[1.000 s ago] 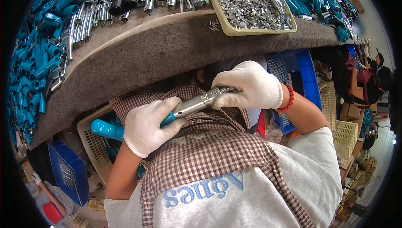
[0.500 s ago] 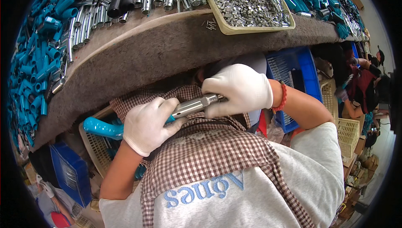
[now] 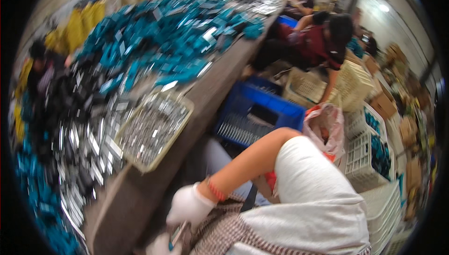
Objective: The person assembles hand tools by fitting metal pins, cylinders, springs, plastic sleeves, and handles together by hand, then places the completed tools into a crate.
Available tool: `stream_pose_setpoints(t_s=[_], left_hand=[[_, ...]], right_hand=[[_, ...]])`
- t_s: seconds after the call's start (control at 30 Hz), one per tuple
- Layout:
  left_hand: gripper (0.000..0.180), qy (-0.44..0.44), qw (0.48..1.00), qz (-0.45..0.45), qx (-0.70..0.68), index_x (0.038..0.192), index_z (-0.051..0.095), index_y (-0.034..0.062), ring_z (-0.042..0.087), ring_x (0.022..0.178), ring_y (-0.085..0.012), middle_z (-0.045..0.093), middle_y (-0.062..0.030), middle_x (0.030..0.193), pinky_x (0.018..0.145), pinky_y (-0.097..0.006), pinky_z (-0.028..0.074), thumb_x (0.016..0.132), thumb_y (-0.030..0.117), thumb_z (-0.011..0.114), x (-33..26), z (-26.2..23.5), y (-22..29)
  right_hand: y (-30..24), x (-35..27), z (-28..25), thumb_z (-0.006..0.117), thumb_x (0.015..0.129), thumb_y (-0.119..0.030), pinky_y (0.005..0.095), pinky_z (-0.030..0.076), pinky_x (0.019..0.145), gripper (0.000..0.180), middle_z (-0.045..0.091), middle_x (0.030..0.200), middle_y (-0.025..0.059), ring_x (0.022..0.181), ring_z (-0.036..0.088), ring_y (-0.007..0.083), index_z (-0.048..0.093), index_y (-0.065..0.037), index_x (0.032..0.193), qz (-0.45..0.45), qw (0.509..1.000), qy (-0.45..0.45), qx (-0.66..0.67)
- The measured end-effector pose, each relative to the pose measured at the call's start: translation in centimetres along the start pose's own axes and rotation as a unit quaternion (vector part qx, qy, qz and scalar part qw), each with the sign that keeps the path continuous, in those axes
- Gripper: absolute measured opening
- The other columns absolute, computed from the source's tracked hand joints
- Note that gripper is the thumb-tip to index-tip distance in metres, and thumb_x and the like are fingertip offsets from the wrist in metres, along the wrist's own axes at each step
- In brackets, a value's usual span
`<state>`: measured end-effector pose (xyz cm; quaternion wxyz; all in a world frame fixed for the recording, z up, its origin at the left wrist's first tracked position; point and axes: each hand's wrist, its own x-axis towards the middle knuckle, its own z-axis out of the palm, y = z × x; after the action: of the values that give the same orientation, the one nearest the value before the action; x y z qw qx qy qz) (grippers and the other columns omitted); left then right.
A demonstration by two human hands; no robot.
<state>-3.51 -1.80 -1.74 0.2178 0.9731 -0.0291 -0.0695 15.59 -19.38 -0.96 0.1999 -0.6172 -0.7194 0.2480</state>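
The right hand [image 3: 189,204], gloved, closes its grip on a metal tool [image 3: 177,234]. The left hand [image 3: 160,245] sits just below at the frame edge; its grip cannot be told. A tray of metal parts [image 3: 152,131] lies on the surface [image 3: 121,203] above.

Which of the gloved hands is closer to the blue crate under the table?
The right hand. It sits below and left of the blue crate; the left hand is lower still, at the picture's bottom edge.

Gloved right hand [image 3: 189,205] grips a metal tool [image 3: 177,234] beside the tray [image 3: 180,128].

- One camera sits on the person's head, turned to the right side.
- It looks along the long table [image 3: 220,82], with the lap close below.
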Motion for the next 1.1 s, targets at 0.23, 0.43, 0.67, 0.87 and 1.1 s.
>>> stream_pose_setpoints(t_s=[0.23,0.43,0.67,0.87,1.1], left_hand=[[0.028,-0.113,0.976,-0.051,-0.178,0.097,0.059,0.0031,0.056,0.071,-0.0299,0.058,-0.0173,0.08,0.069,-0.041,0.046,0.088,0.03,0.06,-0.4,-0.3,1.1],[0.027,-0.102,0.994,-0.041,-0.016,0.097,0.061,0.0105,0.062,0.083,-0.0386,0.064,-0.0172,0.09,0.071,-0.047,0.047,0.088,0.036,0.058,0.0,0.4,4.3],[0.043,-0.184,0.93,-0.097,-0.303,0.109,0.059,0.0006,0.065,0.086,-0.0314,0.067,-0.0169,0.092,0.074,-0.044,0.048,0.089,0.038,0.061,-1.6,3.8,-1.7],[0.025,-0.064,0.985,0.027,0.161,0.077,0.055,0.0092,0.063,0.063,-0.0351,0.061,-0.0121,0.069,0.059,-0.048,0.051,0.078,0.031,0.066,0.3,-0.7,7.2],[0.036,-0.099,0.967,-0.087,-0.217,0.105,0.062,0.0048,0.065,0.089,-0.0387,0.066,-0.0219,0.095,0.075,-0.043,0.052,0.08,0.03,0.07,0.3,0.5,5.1]], right_hand=[[-0.5,-0.3,2.7,0.058,0.085,-0.057,0.0421,0.052,0.057,0.052,0.067,0.071,0.0139,0.066,0.067,0.0337,0.065,-0.005,0.083,-0.049,0.988,-0.001,-0.147],[0.8,-1.9,5.9,0.052,0.087,-0.065,0.0425,0.052,0.068,0.068,0.066,0.076,0.0234,0.075,0.067,0.0347,0.067,0.001,0.083,0.25,0.864,-0.158,0.407],[-3.4,-2.6,2.2,0.068,0.078,-0.047,0.0421,0.053,0.063,0.043,0.066,0.071,0.0134,0.073,0.067,0.0319,0.062,-0.005,0.085,-0.022,0.982,-0.001,-0.186],[-2.0,-4.5,6.3,0.062,0.089,-0.053,0.0386,0.049,0.053,0.054,0.06,0.062,0.0096,0.054,0.057,0.0205,0.066,0.001,0.085,0.102,0.939,-0.018,0.328],[-4.9,-2.6,1.3,0.062,0.082,-0.032,0.0402,0.053,0.055,0.028,0.065,0.067,0.0148,0.064,0.067,0.0318,0.062,-0.004,0.076,-0.006,0.979,0.038,-0.2]])
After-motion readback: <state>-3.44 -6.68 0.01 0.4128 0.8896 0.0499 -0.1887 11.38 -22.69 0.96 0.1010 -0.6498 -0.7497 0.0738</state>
